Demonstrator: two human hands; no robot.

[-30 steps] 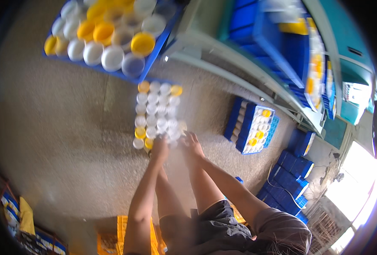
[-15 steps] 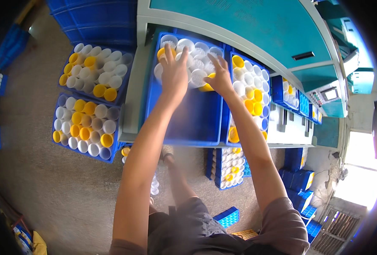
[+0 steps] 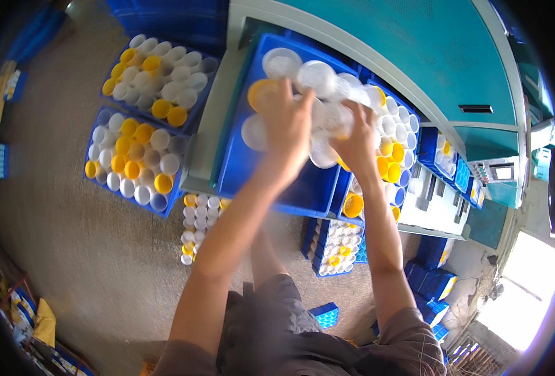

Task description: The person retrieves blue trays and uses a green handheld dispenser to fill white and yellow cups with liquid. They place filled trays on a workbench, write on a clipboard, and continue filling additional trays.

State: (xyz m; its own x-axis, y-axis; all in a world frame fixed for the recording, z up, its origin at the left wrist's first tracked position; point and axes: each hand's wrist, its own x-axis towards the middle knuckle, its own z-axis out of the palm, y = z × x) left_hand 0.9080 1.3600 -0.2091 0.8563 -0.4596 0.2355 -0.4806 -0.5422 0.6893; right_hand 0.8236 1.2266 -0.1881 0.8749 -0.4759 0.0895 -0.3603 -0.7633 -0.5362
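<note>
Between my two hands is a packed cluster of white and yellow round, open-ended plastic tubes [image 3: 317, 78], blurred and raised over a blue crate [image 3: 315, 194]. My left hand [image 3: 287, 125] presses the cluster's left side, fingers curved over the tubes beside a yellow one [image 3: 260, 95]. From the right, my right hand [image 3: 359, 135] closes on the cluster, its fingertips among the white rims. The crate's near part shows bare blue bottom. My hands and the tubes hide its far part.
A second crate [image 3: 342, 203] of tubes adjoins on the right. Two filled crates [image 3: 180, 135] stand at left. Below the work surface are stacked tubes [image 3: 196, 222] and another filled crate [image 3: 320, 254]. A teal machine panel [image 3: 390, 47] rises behind.
Both hands have closed in on the tubes, and the cluster has risen out of the crate, shifting right and nearer to me. My view has turned slightly.
</note>
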